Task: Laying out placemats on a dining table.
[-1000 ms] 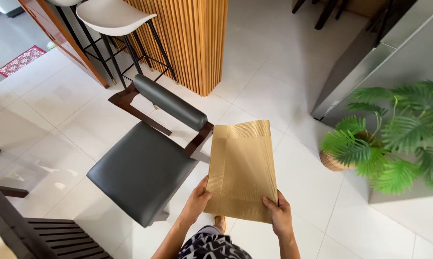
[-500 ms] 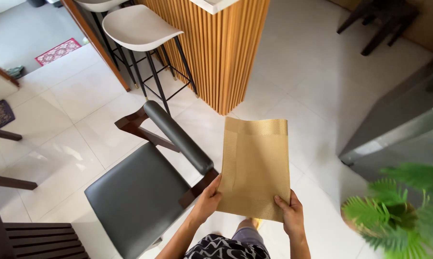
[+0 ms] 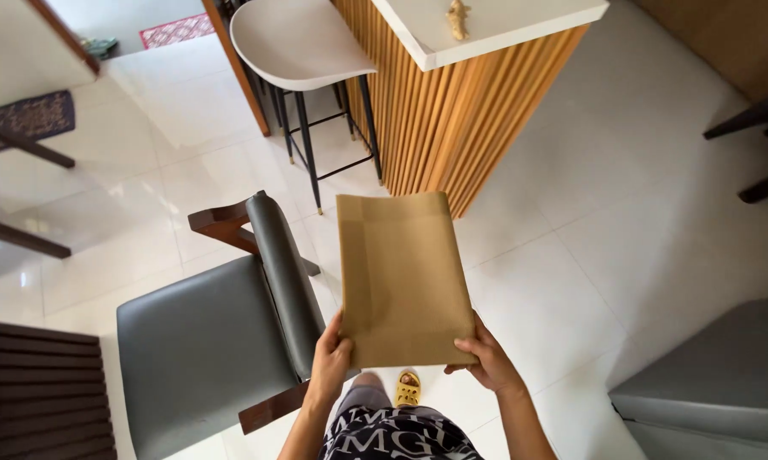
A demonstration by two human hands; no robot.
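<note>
A flat brown paper bag is held upright in front of me, over the floor. My left hand grips its lower left corner and my right hand grips its lower right corner. The bag is folded flat, with a seam band along its top and left side. Just left of the bag stands a dark grey padded chair with wooden arms; its backrest is close to my left hand.
A counter with a white top and wooden slatted sides stands ahead, with a white bar stool beside it. A grey cabinet is at lower right. A dark slatted bench lies at lower left. White floor tiles surround me.
The view has swung left and forward: the counter is nearer, and the potted plant has left the frame. The bag stays in both hands, now turned slightly to the left.
</note>
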